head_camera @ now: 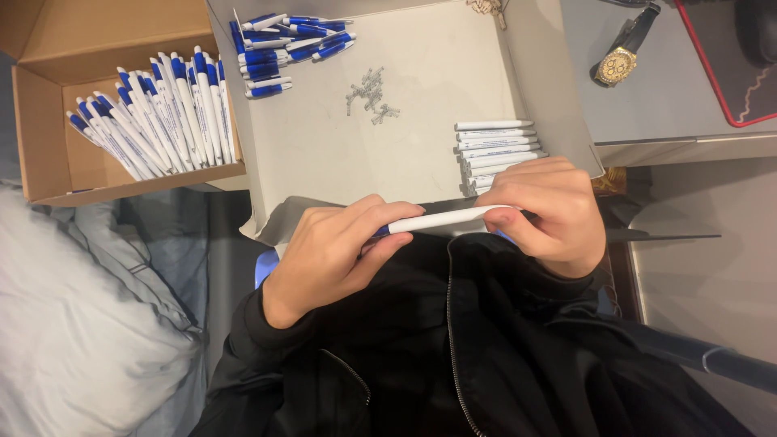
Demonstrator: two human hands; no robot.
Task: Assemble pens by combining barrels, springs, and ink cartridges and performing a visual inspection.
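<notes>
A white pen [441, 219] with a blue end lies level between my two hands, just above my black jacket. My left hand [336, 251] pinches its blue end. My right hand [546, 212] grips the white barrel's other end. Beyond them, on a grey sheet of card [421, 121], sit a stack of white barrels [495, 146], a small heap of grey springs [371, 93] and a pile of blue pen parts [283, 48].
A brown cardboard box [44, 121] at the left holds several finished white and blue pens [154, 117]. A gold wristwatch [619, 61] lies on the grey desk at the upper right, beside a red-edged black mat [740, 57]. A white pillow [73, 340] is at the lower left.
</notes>
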